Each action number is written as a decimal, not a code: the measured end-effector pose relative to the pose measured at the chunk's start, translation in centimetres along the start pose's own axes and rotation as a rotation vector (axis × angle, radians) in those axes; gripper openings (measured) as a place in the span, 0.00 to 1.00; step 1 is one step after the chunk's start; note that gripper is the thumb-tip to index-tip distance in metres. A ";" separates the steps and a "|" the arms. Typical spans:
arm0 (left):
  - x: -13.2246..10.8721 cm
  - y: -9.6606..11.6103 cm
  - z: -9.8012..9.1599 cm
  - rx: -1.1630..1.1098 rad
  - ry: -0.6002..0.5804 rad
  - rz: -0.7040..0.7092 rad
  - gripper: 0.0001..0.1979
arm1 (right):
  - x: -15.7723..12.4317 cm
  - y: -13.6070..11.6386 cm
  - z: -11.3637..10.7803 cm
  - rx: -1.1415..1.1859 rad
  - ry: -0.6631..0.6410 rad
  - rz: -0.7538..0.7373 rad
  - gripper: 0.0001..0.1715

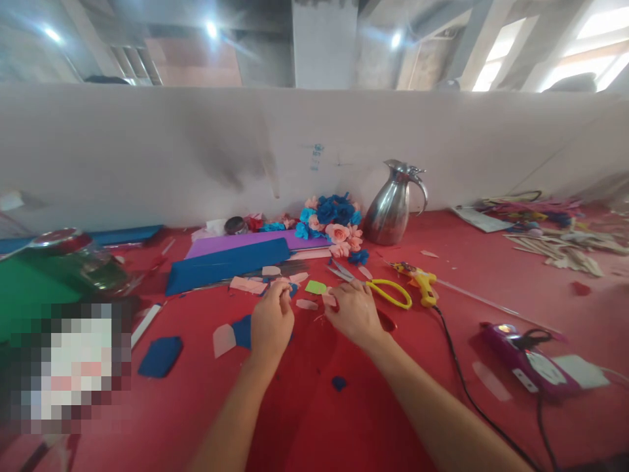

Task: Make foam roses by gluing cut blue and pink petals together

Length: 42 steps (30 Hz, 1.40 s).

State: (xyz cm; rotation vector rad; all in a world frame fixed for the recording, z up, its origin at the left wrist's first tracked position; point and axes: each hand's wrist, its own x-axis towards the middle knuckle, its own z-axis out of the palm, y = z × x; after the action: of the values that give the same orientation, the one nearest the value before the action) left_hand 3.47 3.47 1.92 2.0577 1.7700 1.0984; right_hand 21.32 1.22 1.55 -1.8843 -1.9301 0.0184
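My left hand point(273, 317) is closed in a pinch above the red tabletop; what lies between its fingertips, if anything, I cannot make out. A pink paper piece point(328, 297) shows at the fingertips of my right hand point(354, 313), which is curled closed on it. Between the hands lie a lime-green paper piece point(315, 287) and a loose pink petal point(307, 305). Yellow-handled scissors point(393, 294) rest just beyond my right hand. More pink paper pieces point(248, 285) lie past my left hand, and a blue paper piece point(242, 332) is partly hidden beside its wrist.
Behind are a blue paper sheet point(228, 264), a bunch of paper flowers point(337, 219) and a steel jug point(390, 208). To the right lie a yellow glue gun point(423, 286) with a black cord and a purple power strip point(528, 364). A glass jar point(101, 262) stands left.
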 end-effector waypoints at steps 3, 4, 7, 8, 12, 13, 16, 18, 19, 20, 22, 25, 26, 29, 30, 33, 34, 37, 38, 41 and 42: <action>-0.1 -0.2 0.3 0.093 -0.093 0.039 0.08 | 0.2 0.3 0.2 -0.046 -0.042 -0.050 0.11; -0.1 -0.3 0.3 0.130 -0.130 0.047 0.08 | 0.3 0.5 0.2 -0.036 -0.041 -0.043 0.12; 0.0 0.0 0.3 0.258 -0.222 0.046 0.10 | 0.7 1.0 -0.1 0.076 0.038 0.023 0.12; 0.0 0.2 0.4 0.300 -0.249 0.048 0.11 | 0.8 1.2 -0.2 0.132 0.059 0.044 0.11; 0.0 0.6 0.7 0.398 -0.331 0.081 0.11 | 0.9 1.6 -0.2 0.360 -0.002 0.109 0.11; 0.1 0.5 0.7 0.403 -0.336 0.088 0.10 | 0.8 1.7 -0.2 0.400 -0.029 0.122 0.12; 0.2 0.4 0.6 0.381 -0.309 0.089 0.08 | 0.8 2.0 0.2 0.422 -0.024 0.158 0.12; 0.2 0.3 0.4 0.349 -0.269 0.086 0.06 | 0.8 2.2 0.4 0.386 0.042 0.155 0.16; 0.2 0.3 0.3 0.332 -0.250 0.087 0.06 | 0.8 2.2 0.4 0.377 0.069 0.144 0.17; 0.2 0.3 0.2 0.313 -0.234 0.087 0.06 | 0.8 2.1 0.4 0.383 0.077 0.130 0.17; 0.1 0.3 0.2 0.264 -0.210 0.081 0.05 | 0.7 1.8 0.2 0.451 0.049 0.111 0.16; 0.0 0.4 0.2 0.150 -0.205 0.060 0.06 | 0.5 0.7 -0.2 0.629 -0.037 0.083 0.18; -0.1 0.5 0.2 0.107 -0.214 0.054 0.06 | 0.4 0.4 -0.3 0.690 -0.071 0.080 0.21; -0.1 0.8 0.1 -0.018 -0.273 0.040 0.06 | 0.4 -0.1 -0.3 0.888 -0.191 0.090 0.16; -0.2 1.0 0.1 -0.059 -0.293 0.034 0.06 | 0.4 -0.1 -0.2 0.954 -0.226 0.089 0.11; -0.2 1.4 0.0 -0.180 -0.335 0.002 0.08 | 0.6 0.2 0.0 1.088 -0.272 0.097 0.09; -0.2 1.5 0.0 -0.216 -0.328 -0.016 0.07 | 0.6 0.2 0.1 1.107 -0.271 0.111 0.09; -0.3 1.8 -0.2 -0.350 -0.270 -0.103 0.11 | 0.7 0.4 0.0 1.152 -0.250 0.164 0.09; -0.3 1.8 -0.3 -0.410 -0.262 -0.149 0.15 | 0.7 0.3 -0.1 1.163 -0.240 0.185 0.08; -0.4 2.1 -0.7 -0.632 -0.339 -0.304 0.21 | 0.7 0.2 -0.4 1.175 -0.208 0.254 0.06; -0.4 2.2 -0.8 -0.695 -0.384 -0.347 0.23 | 0.7 0.2 -0.5 1.177 -0.199 0.267 0.05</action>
State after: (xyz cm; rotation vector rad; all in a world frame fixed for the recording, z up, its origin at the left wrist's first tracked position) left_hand 4.58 2.30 3.63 1.3659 1.2478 0.9474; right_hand 21.68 1.78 2.18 -1.2703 -1.2209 1.1718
